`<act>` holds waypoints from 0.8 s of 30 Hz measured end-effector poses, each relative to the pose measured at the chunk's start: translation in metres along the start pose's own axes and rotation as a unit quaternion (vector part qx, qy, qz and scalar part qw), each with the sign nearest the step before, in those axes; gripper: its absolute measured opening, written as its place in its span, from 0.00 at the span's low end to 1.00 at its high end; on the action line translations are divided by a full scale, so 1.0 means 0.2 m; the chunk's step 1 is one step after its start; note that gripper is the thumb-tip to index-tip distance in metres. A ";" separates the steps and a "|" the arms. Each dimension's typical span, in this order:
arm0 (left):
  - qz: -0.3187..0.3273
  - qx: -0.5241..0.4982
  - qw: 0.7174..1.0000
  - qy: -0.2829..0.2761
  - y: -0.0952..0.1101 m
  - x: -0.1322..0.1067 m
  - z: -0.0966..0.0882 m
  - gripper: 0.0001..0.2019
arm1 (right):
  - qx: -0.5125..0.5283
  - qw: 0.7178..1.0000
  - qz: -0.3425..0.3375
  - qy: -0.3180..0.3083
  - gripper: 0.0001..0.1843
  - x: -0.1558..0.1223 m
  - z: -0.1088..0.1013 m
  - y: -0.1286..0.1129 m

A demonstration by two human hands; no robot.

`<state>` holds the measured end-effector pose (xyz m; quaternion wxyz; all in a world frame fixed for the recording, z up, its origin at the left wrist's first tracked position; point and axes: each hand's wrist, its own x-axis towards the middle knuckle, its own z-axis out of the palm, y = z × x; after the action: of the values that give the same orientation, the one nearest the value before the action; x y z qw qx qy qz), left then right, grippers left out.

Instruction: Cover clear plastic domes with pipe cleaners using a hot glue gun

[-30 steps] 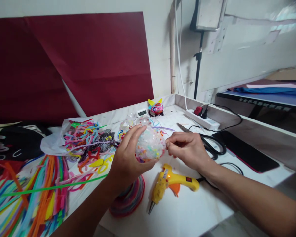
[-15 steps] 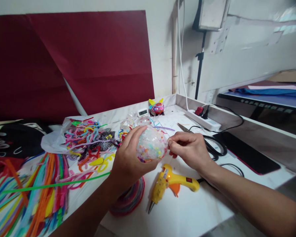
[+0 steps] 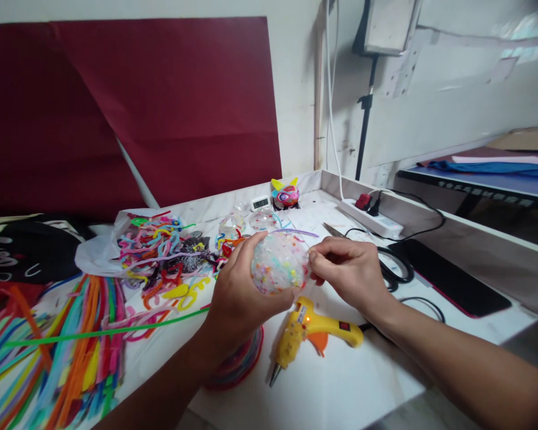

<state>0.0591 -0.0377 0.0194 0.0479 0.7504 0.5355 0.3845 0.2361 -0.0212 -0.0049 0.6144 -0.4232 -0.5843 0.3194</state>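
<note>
My left hand (image 3: 237, 292) grips a clear ball (image 3: 279, 263) filled with small coloured bits, holding it above the white table (image 3: 341, 388). My right hand (image 3: 347, 272) is closed in a pinch, its fingertips pressed against the ball's right side; what they pinch is too small to make out. Just below the ball lies a yellow glue gun (image 3: 311, 331) with a lit indicator, its nozzle pointing toward the table's front edge.
Cut pipe-cleaner pieces (image 3: 161, 251) spill from a plastic bag; long pipe cleaners (image 3: 49, 352) lie at the left. Black scissors (image 3: 385, 266), a power strip (image 3: 372, 218), a dark phone (image 3: 448, 275), a small clock (image 3: 260, 203) and a colourful finished ball (image 3: 286, 195) sit farther back.
The ball has turned slightly in my left hand and my right fingers have closed in against its right side. Both hands stay in about the same place.
</note>
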 end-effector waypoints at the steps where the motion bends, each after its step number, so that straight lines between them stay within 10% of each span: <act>1: -0.011 -0.008 1.000 -0.007 0.00 0.00 0.00 0.41 | -0.016 1.000 -0.018 0.003 0.06 0.00 0.00 0.00; 11: -0.096 -0.093 0.987 -0.084 0.02 0.00 -0.02 0.40 | -0.242 0.912 -0.328 0.047 0.10 -0.02 -0.03 0.02; 24: -0.101 -0.097 0.986 -0.085 -0.01 0.02 -0.03 0.36 | -0.242 0.894 -0.368 0.084 0.08 -0.01 -0.05 0.00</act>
<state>0.0539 -0.0354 0.0239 0.2045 0.7139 0.5628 0.3630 0.2460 -0.0252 -0.0053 0.6138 -0.3388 -0.7034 -0.1172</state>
